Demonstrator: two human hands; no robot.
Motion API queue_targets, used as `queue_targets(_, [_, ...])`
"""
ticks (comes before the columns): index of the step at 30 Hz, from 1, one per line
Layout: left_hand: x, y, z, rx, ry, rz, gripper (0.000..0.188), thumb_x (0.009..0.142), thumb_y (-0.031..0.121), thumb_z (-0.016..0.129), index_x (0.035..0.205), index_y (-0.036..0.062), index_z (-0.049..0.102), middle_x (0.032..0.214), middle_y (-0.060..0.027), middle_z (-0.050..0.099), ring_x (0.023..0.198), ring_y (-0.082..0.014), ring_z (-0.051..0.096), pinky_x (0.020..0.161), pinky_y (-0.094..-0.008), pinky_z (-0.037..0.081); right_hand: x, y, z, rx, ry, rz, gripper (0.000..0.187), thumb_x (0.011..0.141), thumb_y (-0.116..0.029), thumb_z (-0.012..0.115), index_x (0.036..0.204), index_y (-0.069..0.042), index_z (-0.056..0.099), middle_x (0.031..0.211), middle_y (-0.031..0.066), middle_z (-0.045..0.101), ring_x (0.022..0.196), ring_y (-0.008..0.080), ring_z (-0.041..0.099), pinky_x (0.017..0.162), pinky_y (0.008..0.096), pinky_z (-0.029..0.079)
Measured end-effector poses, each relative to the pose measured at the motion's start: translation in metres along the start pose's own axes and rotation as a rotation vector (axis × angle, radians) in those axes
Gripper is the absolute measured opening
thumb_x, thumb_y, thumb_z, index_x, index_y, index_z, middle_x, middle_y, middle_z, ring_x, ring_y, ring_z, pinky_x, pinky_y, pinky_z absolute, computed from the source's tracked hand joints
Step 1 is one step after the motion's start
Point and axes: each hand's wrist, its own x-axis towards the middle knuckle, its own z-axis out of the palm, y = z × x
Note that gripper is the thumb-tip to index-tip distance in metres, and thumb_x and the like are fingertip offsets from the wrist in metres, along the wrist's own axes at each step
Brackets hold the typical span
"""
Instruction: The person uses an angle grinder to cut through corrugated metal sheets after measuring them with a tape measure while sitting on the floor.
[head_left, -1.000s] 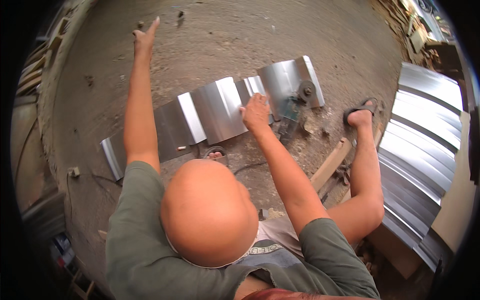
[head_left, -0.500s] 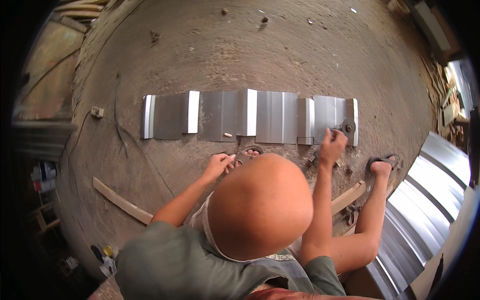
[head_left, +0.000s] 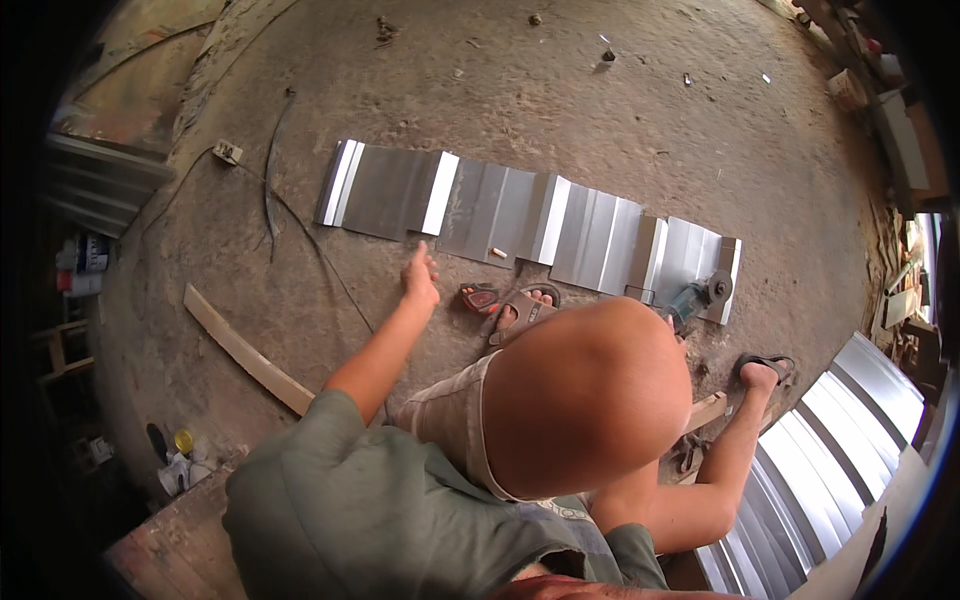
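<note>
- Left grip [head_left: 421, 277] has moved from the nearer sandal [head_left: 527, 309] to the metal sheet [head_left: 490, 205], fingers apart.
- Right grip [head_left: 681, 342], mostly behind the knee [head_left: 590, 400]: can't tell.
- The metal sheet lies on the floor [head_left: 450, 110], grinder [head_left: 688, 302] at its right end.

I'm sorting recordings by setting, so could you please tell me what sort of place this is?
Likely a rough workshop or yard, judging by the ribbed metal strip, the angle grinder and the larger metal sheeting.

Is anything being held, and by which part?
The left hand holds nothing. The right hand is mostly hidden behind the bare knee, beside the teal, round-disc angle grinder; its hold cannot be told.
</note>
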Motion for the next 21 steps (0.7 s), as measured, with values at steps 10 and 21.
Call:
queue_targets(10, [0.05,0.037,0.026,-0.262,0.036,-0.174,0.07,0.092,0.05,0.072,0.141,0.0052,0.049,0.131,-0.0072,0.06,0.101,-0.0178,0.058,0.078,-0.0331,0.043,-0.007,-0.007,0.015,-0.133,0.052,-0.058,0.08,0.078,-0.041,0.09,0.124,0.016,0.056,0.123,0.027,0.065,0.111,0.0373,0.064,0.1,0.0447,0.049])
queue_targets(21, [0.023,0.07,0.065,-0.164,-0.027,0.183,0.027,0.089,0.027,0.082,0.106,0.0116,0.067,0.102,0.0019,0.072,0.096,-0.0118,0.064,0.075,-0.0305,0.037,-0.005,-0.011,0.02,-0.406,0.24,-0.098,0.079,0.069,-0.039,0.093,0.118,0.014,0.059,0.116,0.0294,0.068,0.11,0.041,0.066,0.098,0.0466,0.05])
